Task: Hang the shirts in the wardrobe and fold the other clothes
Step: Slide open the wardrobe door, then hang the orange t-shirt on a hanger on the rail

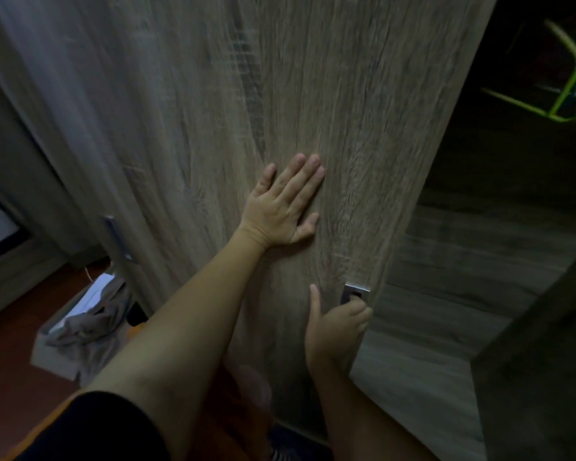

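A wood-grain wardrobe door fills the middle of the view and stands partly ajar. My left hand lies flat on its face, fingers spread. My right hand grips the door's right edge just below the metal handle, thumb pointing up on the front. Behind the door edge the dark wardrobe interior shows, with a green hanger at the upper right. No shirt is in either hand.
A grey box holding crumpled grey clothes sits on the red-brown floor at the lower left. A second door with a long metal handle stands left. Another door edge juts in at the lower right.
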`<move>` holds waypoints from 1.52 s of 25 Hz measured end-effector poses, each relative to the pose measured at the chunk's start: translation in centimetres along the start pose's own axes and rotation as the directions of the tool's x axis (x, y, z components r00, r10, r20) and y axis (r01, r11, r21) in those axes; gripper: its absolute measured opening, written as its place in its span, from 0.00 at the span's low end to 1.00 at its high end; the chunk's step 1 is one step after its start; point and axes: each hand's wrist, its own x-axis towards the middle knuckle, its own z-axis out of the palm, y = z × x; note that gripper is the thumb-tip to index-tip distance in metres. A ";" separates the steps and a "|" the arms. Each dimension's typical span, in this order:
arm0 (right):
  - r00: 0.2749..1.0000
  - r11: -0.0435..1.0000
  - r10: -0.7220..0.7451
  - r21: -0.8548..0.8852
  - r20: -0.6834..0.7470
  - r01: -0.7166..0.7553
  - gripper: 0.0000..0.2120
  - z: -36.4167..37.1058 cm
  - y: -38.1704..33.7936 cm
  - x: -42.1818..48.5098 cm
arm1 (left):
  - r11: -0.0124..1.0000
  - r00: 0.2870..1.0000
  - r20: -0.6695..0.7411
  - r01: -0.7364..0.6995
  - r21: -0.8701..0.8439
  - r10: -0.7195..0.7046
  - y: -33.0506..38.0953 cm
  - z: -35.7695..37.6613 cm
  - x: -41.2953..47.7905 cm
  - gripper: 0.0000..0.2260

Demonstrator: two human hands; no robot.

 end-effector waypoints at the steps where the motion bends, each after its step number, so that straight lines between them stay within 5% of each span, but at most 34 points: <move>1: 0.999 1.000 0.027 0.000 0.021 -0.027 0.30 -0.2 -0.1 0.1 | 1.000 1.000 0.017 0.006 -0.002 -0.006 -0.1 -0.1 0.0 0.34; 6: 0.951 0.992 0.097 -0.101 0.294 -0.070 0.24 -2.2 0.7 0.5 | 0.993 0.967 0.240 0.104 -0.058 -0.087 0.8 -3.8 1.2 0.31; 8: 0.919 0.989 0.142 -0.090 0.369 -0.117 0.22 -3.2 1.7 -0.2 | 0.979 0.912 0.372 0.200 -0.040 -0.171 2.0 -7.8 1.0 0.28; 10: 0.878 0.998 0.032 -0.068 0.477 0.001 0.18 -3.3 2.6 -1.3 | 0.939 0.827 0.470 0.343 0.013 -0.308 3.4 -12.4 -0.7 0.28; 13: 0.731 0.966 -0.258 0.161 0.632 0.202 0.08 -3.1 1.7 -4.3 | 0.868 0.626 0.617 0.445 0.220 -0.477 6.2 -21.2 -6.5 0.31; 18: 0.502 0.825 -0.566 0.453 0.654 0.340 0.12 -2.0 -5.9 -9.0 | 0.654 0.197 0.647 0.452 0.607 -0.736 7.6 -32.3 -16.1 0.30; 22: 0.111 0.729 -0.536 0.392 0.837 0.562 0.24 1.0 -12.5 -12.6 | 0.651 0.012 0.706 0.399 0.646 -0.708 8.2 -35.6 -20.2 0.32; 24: 0.021 0.620 -0.420 0.270 0.907 0.736 0.29 2.2 -14.3 -13.7 | 0.641 -0.019 0.719 0.437 0.631 -0.695 8.2 -35.6 -20.8 0.31; 28: 0.108 0.596 -0.354 0.135 0.929 0.791 0.18 3.8 -15.1 -14.0 | 0.599 -0.042 0.713 0.508 0.619 -0.700 8.5 -35.3 -21.2 0.30; 30: 0.149 0.680 -0.516 0.298 0.843 0.670 0.13 3.9 -15.6 -13.8 | 0.601 -0.029 0.721 0.530 0.598 -0.692 8.5 -35.3 -21.5 0.30; 32: 0.167 0.659 -0.712 0.566 0.683 0.496 0.09 2.7 -16.4 -13.1 | 0.577 0.012 0.705 0.584 0.571 -0.709 8.7 -35.7 -20.8 0.31; 36: -0.013 0.459 -0.870 0.819 0.493 0.343 0.06 -0.9 -16.9 -10.7 | 0.133 -0.051 0.434 0.915 0.382 -0.899 3.3 -34.3 -15.3 0.26; 38: -0.088 0.427 -0.872 0.837 0.481 0.342 0.07 -2.2 -16.8 -9.6 | 0.166 -0.024 0.477 0.921 0.352 -0.879 -2.4 -32.6 -13.8 0.27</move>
